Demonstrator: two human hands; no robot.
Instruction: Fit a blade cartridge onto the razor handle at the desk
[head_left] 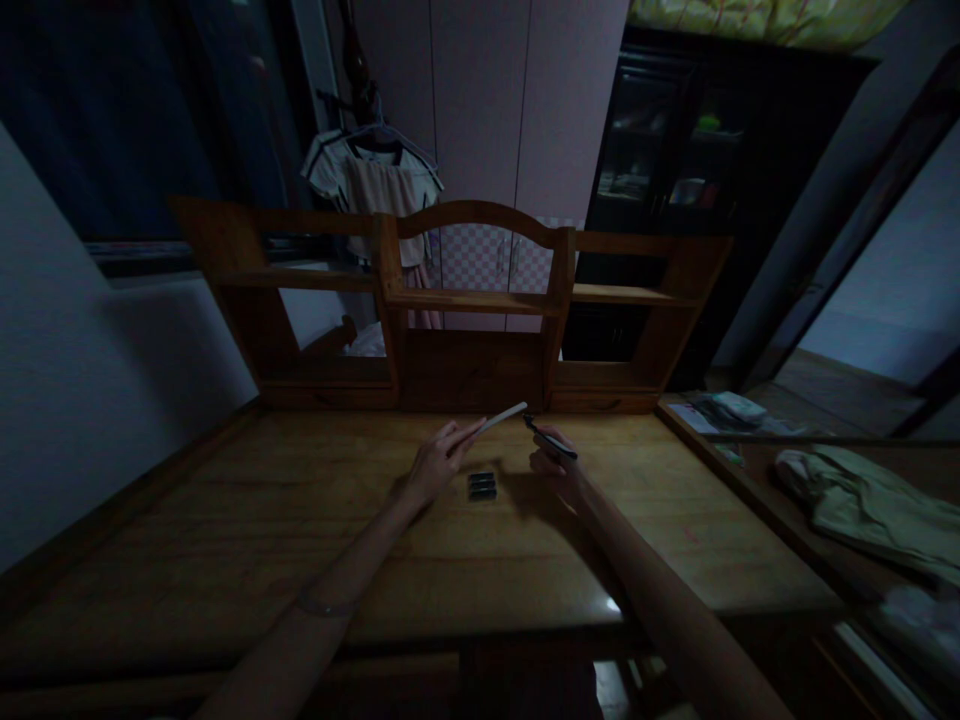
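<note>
My left hand (439, 462) is closed round one end of a slim white stick-like thing (504, 415), which slants up to the right above the desk. In my right hand (559, 468) is a razor (555, 444) with a dark and silver handle. Its small black head points up and left, close to the white stick's tip but apart from it. Between my hands, a small pack of dark bars (482, 487), which look like razor cartridges, lies on the wooden desk (315, 520). My fingers partly hide both held things.
A wooden shelf unit (480, 300) with small drawers rises along the desk's back edge. A white wall (135, 340) borders the left side. To the right, lower down, lies a pale folded cloth (870, 500). Clothes (382, 190) hang behind the shelves.
</note>
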